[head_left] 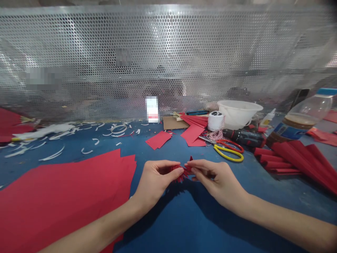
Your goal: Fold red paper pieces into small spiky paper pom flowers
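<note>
A small red folded-paper piece [180, 176] with many pointed edges is pinched between the thumb and fingers of my left hand [155, 177]. My right hand [217, 177], close beside it, pinches a small red paper piece [191, 160] whose pointed tip shows above the fingers. Whether the two red pieces touch or are joined, I cannot tell. Both hands are just above the blue table [168, 221]. Large red paper sheets [68, 196] lie stacked left of my left hand. Scissors [229, 150] with red and yellow handles rest beyond my right hand.
Small red paper rectangles [158, 139], a white spool of string [216, 122], a white bucket [237, 114] and a power drill [244, 137] are farther back. Pleated red paper [302, 161] and a plastic bottle [300, 117] stand right. White paper scraps [52, 153] litter the left, before a perforated metal panel [168, 52].
</note>
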The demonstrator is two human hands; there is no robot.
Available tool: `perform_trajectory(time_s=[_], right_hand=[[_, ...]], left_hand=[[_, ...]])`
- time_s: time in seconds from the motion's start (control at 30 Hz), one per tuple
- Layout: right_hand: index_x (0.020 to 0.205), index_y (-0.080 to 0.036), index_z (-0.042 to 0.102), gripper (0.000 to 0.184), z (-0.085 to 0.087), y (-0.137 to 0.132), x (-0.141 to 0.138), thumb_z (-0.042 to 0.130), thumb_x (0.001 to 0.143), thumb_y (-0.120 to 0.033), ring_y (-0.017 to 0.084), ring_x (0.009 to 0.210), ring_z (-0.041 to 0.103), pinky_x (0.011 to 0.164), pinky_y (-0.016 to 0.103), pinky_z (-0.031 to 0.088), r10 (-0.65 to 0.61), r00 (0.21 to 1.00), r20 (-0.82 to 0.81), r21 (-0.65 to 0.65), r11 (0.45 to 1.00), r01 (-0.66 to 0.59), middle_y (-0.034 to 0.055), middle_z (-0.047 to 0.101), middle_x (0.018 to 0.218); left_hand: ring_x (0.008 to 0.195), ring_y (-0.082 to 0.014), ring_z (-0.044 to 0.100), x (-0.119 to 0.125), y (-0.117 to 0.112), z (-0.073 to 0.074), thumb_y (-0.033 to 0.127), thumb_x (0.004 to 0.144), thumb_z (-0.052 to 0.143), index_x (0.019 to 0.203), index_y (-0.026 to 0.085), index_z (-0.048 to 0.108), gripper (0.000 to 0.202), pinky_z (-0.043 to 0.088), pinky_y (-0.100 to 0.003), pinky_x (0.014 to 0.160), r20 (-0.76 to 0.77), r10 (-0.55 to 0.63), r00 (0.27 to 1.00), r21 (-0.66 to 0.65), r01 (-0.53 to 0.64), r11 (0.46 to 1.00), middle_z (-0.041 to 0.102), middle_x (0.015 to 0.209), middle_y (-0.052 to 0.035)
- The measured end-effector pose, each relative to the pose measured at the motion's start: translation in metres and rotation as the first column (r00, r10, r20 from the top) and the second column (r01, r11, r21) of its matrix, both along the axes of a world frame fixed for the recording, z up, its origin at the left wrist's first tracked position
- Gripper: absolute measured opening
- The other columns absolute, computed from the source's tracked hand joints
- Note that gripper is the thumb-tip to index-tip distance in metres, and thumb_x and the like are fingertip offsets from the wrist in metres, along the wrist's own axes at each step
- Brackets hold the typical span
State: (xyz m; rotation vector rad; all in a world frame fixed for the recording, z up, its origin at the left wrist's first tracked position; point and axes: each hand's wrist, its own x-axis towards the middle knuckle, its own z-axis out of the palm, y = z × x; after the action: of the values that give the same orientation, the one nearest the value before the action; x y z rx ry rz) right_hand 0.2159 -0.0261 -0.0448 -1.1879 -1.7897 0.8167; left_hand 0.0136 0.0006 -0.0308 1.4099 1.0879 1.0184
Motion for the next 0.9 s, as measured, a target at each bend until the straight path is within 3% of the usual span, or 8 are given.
perform_trajectory(time_s=[0.2, 0.37, 0.5, 0.6, 0.73, 0.9], right_hand=[[0.108, -0.026, 0.071, 0.022, 0.0064, -0.0030, -0.0019, 0.055, 0.094, -0.028, 0.015, 0.066, 0.069, 0.062, 0.024, 0.053, 0.004, 0.997, 0.073, 0.060, 0.998, -0.008, -0.0008, 0.074, 0.078], [0.106, -0.025, 0.071, 0.020, 0.0057, -0.0041, -0.0036, 0.055, 0.094, -0.026, 0.013, 0.062, 0.066, 0.060, 0.024, 0.050, -0.060, 0.991, 0.120, 0.150, 0.988, 0.041, -0.0015, 0.073, 0.075], [0.101, -0.024, 0.070, 0.016, 0.0062, -0.0027, -0.0035, 0.057, 0.093, -0.028, 0.014, 0.060, 0.064, 0.060, 0.025, 0.052, -0.085, 0.990, 0.116, 0.135, 0.988, 0.069, -0.0014, 0.072, 0.073], [0.101, -0.023, 0.068, 0.015, 0.0074, -0.0022, -0.0036, 0.058, 0.092, -0.029, 0.015, 0.066, 0.068, 0.063, 0.026, 0.056, -0.053, 0.997, 0.053, 0.082, 0.995, 0.049, 0.0000, 0.074, 0.079], [0.118, -0.024, 0.060, 0.027, 0.0063, -0.0027, -0.0037, 0.059, 0.091, -0.025, 0.017, 0.081, 0.073, 0.072, 0.027, 0.061, -0.003, 0.997, -0.076, 0.023, 1.000, 0.005, 0.0023, 0.076, 0.098], [0.118, -0.023, 0.061, 0.028, 0.0027, -0.0018, -0.0031, 0.059, 0.090, -0.023, 0.020, 0.092, 0.073, 0.076, 0.029, 0.062, -0.027, 0.995, -0.099, 0.006, 1.000, 0.028, 0.0040, 0.076, 0.103]], left_hand=[[0.064, -0.0146, 0.065, 0.0026, -0.0048, 0.0027, 0.033, 0.072, 0.079, 0.084, 0.017, 0.079, 0.021, 0.051, -0.021, 0.059, -0.055, 0.016, 0.998, 0.059, -0.012, 0.998, 0.074, 0.071, -0.0034], [0.067, -0.0150, 0.068, 0.0018, -0.0033, 0.0010, 0.030, 0.070, 0.080, 0.084, 0.017, 0.079, 0.019, 0.053, -0.021, 0.064, -0.008, 0.003, 1.000, 0.027, -0.002, 1.000, 0.076, 0.075, -0.0036], [0.067, -0.0147, 0.068, 0.0006, -0.0019, 0.0015, 0.029, 0.068, 0.081, 0.081, 0.017, 0.079, 0.018, 0.054, -0.021, 0.064, 0.022, -0.022, 1.000, 0.001, 0.022, 1.000, 0.076, 0.074, -0.0034], [0.066, -0.0152, 0.069, 0.0009, -0.0001, 0.0030, 0.029, 0.066, 0.083, 0.080, 0.016, 0.079, 0.020, 0.054, -0.021, 0.063, 0.039, -0.013, 0.999, -0.022, 0.013, 1.000, 0.076, 0.074, -0.0043], [0.065, -0.0154, 0.069, 0.0014, 0.0014, 0.0050, 0.029, 0.063, 0.084, 0.080, 0.016, 0.079, 0.022, 0.055, -0.022, 0.064, 0.056, 0.030, 0.998, -0.049, -0.027, 0.998, 0.077, 0.073, -0.0048], [0.064, -0.0158, 0.070, 0.0008, -0.0003, 0.0068, 0.030, 0.064, 0.084, 0.080, 0.015, 0.079, 0.023, 0.056, -0.022, 0.063, 0.037, 0.016, 0.999, -0.067, -0.013, 0.998, 0.077, 0.073, -0.0059]])
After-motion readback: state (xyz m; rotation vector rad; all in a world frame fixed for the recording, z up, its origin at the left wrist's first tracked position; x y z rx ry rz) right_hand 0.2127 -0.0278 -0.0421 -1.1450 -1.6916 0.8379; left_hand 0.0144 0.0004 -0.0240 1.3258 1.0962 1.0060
